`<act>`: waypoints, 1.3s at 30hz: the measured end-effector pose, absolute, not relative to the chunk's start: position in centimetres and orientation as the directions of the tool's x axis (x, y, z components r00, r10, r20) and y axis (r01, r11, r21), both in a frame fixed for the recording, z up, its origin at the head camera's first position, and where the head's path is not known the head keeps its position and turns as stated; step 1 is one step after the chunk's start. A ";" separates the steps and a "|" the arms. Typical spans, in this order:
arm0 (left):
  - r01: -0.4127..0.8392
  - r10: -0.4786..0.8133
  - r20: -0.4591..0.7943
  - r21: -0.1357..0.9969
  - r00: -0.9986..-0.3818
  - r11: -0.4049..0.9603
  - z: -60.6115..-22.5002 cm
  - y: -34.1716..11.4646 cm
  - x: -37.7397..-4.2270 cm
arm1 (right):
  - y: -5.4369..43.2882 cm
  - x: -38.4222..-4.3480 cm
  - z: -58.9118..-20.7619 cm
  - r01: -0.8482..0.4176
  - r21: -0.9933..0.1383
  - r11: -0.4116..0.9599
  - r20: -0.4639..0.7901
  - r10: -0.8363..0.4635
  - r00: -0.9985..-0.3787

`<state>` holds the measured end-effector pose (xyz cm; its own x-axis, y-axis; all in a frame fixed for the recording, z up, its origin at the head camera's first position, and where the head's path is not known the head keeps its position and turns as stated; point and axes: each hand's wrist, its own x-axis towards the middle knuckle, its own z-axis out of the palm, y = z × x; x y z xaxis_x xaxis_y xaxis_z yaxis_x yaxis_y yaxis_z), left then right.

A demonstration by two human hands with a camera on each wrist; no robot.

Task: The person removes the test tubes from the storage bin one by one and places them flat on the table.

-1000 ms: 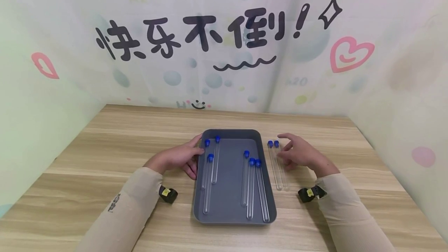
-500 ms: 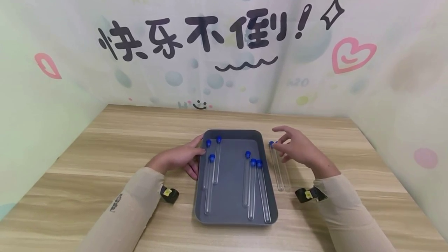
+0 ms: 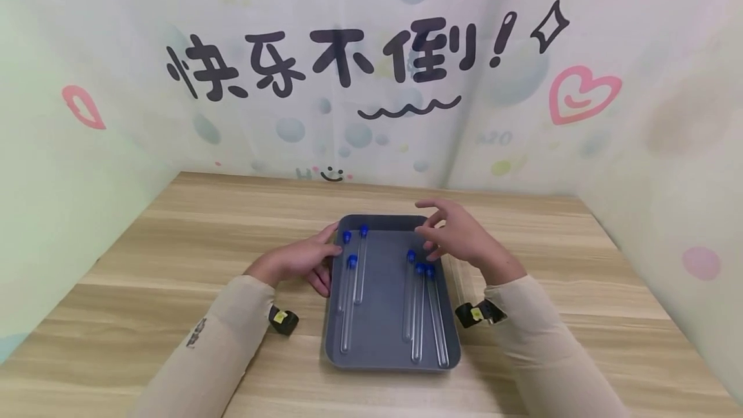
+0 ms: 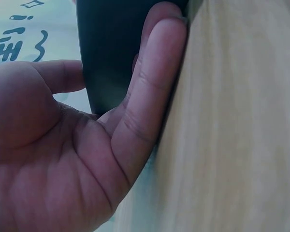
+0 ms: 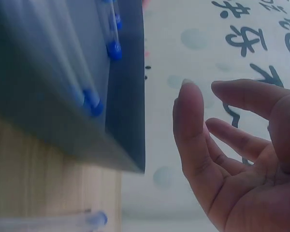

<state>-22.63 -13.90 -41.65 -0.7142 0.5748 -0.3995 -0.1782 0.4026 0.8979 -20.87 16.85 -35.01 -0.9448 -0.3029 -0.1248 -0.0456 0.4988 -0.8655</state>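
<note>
In the head view my left hand [image 3: 298,262] grips the left side of a dark grey tray [image 3: 383,340]. Its thumb lies at the rim and its fingers press the outer wall [image 4: 106,63], as the left wrist view shows. Inside the tray lie several clear test tubes with blue caps, among them a left one [image 3: 346,315] and a right one [image 3: 439,328]. My right hand [image 3: 458,231] hovers over the tray's far right corner with loosely bent fingers and nothing between them. A test tube [image 5: 53,223] outside the tray shows in the right wrist view.
The tray stands on a wood-grain table [image 3: 244,211]. A printed white cloth [image 3: 325,134] hangs behind the table, and pale walls close it in at both sides. The right forearm partly hides the tubes lying right of the tray.
My right hand has risen from the two tubes on the table and moved left, over the tray's far right corner. The left hand keeps its hold on the tray.
</note>
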 end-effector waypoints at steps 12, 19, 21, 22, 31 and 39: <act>-0.174 0.583 -0.395 0.901 -0.710 0.397 -41.6 -14.1 -22.8 | 12.1 -21.4 -34.6 -0.041 -0.889 0.455 -0.140 -0.358 -0.923; -0.185 0.585 -0.400 0.901 -0.705 0.393 -41.5 -14.1 -22.8 | 10.5 -21.9 -35.2 -0.029 -0.896 0.443 -0.156 -0.375 -0.914; -0.189 0.585 -0.403 0.900 -0.704 0.393 -41.5 -14.0 -22.8 | 10.2 -22.0 -35.5 -0.016 -0.902 0.432 -0.167 -0.382 -0.909; -0.190 0.585 -0.403 0.900 -0.704 0.393 -41.5 -14.0 -22.8 | 10.0 -22.1 -35.6 -0.006 -0.904 0.428 -0.176 -0.384 -0.907; -0.192 0.586 -0.403 0.901 -0.703 0.389 -41.7 -13.9 -22.9 | 8.7 -22.6 -37.4 0.058 -0.917 0.394 -0.217 -0.373 -0.902; -0.195 0.581 -0.405 0.900 -0.706 0.390 -41.7 -14.1 -22.9 | 8.0 -22.9 -39.0 0.088 -0.917 0.390 -0.233 -0.340 -0.911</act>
<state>-22.86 -14.06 -41.73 -0.7064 0.5809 -0.4045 -0.1945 0.3902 0.9000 -22.85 7.97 -38.95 -0.9111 -0.3404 -0.2326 0.0883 0.3900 -0.9166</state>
